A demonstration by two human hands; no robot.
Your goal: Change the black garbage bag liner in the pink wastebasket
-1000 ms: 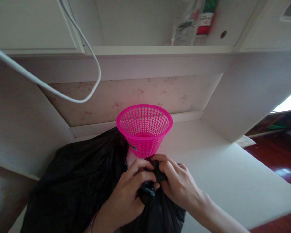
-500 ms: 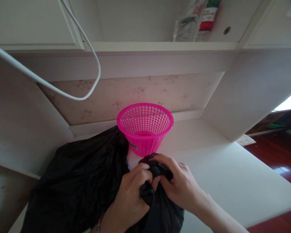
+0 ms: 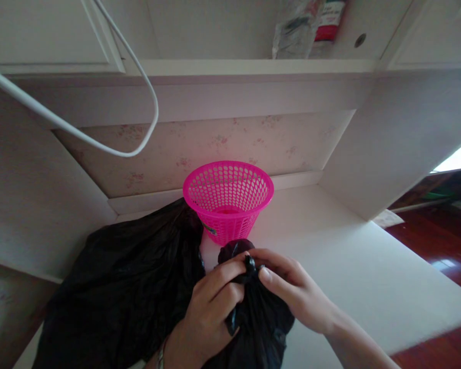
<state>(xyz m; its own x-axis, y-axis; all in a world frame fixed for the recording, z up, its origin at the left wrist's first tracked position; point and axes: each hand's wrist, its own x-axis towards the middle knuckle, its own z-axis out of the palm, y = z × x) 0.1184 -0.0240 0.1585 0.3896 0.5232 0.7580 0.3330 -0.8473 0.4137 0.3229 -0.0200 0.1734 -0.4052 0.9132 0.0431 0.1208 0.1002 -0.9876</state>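
Low in the middle of the frame, both hands met at the gathered neck of a small black bag (image 3: 253, 318). The left hand (image 3: 211, 312) was curled tight, its fingers (image 3: 225, 274) wrapped round the twisted plastic, and the right hand (image 3: 292, 292) pinched the same knot (image 3: 249, 266) from the other side between thumb and forefinger, the remaining fingers loosely bent. The bag sat on the white desk (image 3: 349, 277), near its front edge, with the knot standing just below the pink basket (image 3: 228, 202).

A likely slip was the thin plastic tearing at the neck if the two hands pulled apart too hard, or the knot sliding loose because the film looked slick. The basket stood just behind the knuckles and looked light, so a jerk toward the top of the frame could have tipped it or pushed it against the back wall. A larger black bag (image 3: 126, 292) lay crumpled at lower left, touching the basket's side and the smaller bag, and a fold of it could have been caught into the knot.

Open desk lay to the right of the hands as far as the desk's right edge, where the wooden floor (image 3: 438, 256) began. Above, a shelf (image 3: 253, 66) and a hanging white cable (image 3: 138, 66) at upper left limited any lift.
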